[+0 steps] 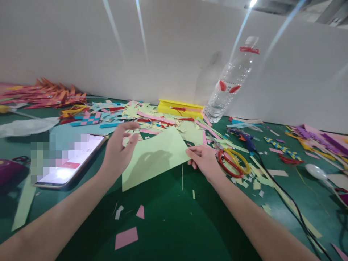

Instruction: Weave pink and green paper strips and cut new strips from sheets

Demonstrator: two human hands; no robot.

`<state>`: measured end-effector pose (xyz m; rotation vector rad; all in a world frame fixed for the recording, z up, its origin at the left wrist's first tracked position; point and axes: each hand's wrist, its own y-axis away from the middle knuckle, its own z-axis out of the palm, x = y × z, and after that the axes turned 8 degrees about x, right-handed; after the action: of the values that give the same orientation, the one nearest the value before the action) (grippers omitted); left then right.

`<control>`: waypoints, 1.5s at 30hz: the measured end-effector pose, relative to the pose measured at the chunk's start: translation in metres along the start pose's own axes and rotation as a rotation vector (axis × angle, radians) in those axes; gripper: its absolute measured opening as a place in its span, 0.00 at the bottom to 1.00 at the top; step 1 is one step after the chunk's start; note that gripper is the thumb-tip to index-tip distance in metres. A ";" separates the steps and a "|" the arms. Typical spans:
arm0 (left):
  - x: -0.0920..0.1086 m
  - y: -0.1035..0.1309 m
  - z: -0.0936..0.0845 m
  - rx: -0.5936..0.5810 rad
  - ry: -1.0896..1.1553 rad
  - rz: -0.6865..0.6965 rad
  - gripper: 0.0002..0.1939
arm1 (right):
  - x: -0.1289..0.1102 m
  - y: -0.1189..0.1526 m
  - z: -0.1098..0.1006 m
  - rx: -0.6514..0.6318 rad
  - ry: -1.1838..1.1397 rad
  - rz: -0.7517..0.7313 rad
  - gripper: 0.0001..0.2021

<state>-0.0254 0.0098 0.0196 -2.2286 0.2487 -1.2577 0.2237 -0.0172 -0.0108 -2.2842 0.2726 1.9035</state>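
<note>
A pale green sheet of paper [156,156] slants across the middle of the view, above the dark green table. My right hand [201,159] pinches its right corner between thumb and fingers. Beside the sheet's left edge, my left hand [119,148] is raised with thumb and fingers apart and nothing between them. Scissors with red and yellow handles [232,163] lie just right of my right hand. To the left of my left hand is a phone [73,163] with a lit screen.
A clear plastic bottle [231,83] leans against the white wall [108,47]. Paper scraps [130,110] and a yellow folded piece [179,108] lie along the back. At right are a black cable [282,195] and a white spoon [317,172]; orange-red strips [43,95] sit back left.
</note>
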 end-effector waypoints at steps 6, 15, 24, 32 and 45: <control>-0.005 0.009 0.014 -0.443 -0.180 0.281 0.16 | -0.007 0.013 0.002 -0.091 0.678 -0.452 0.21; -0.007 0.024 0.025 -0.743 -0.212 0.536 0.17 | -0.006 0.021 -0.031 0.193 1.070 -0.743 0.18; -0.005 0.024 0.029 -0.817 -0.218 0.532 0.20 | -0.005 0.006 -0.101 0.342 1.370 -0.195 0.15; -0.005 0.022 0.025 -0.891 -0.241 0.594 0.20 | -0.010 0.005 -0.105 0.284 1.459 0.016 0.19; -0.006 0.022 0.024 -0.835 -0.211 0.650 0.18 | -0.003 0.005 -0.108 0.275 1.460 -0.113 0.19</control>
<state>-0.0062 0.0032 -0.0067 -2.5465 1.4946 -0.5890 0.3248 -0.0476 0.0113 -2.8491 0.4628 -0.1593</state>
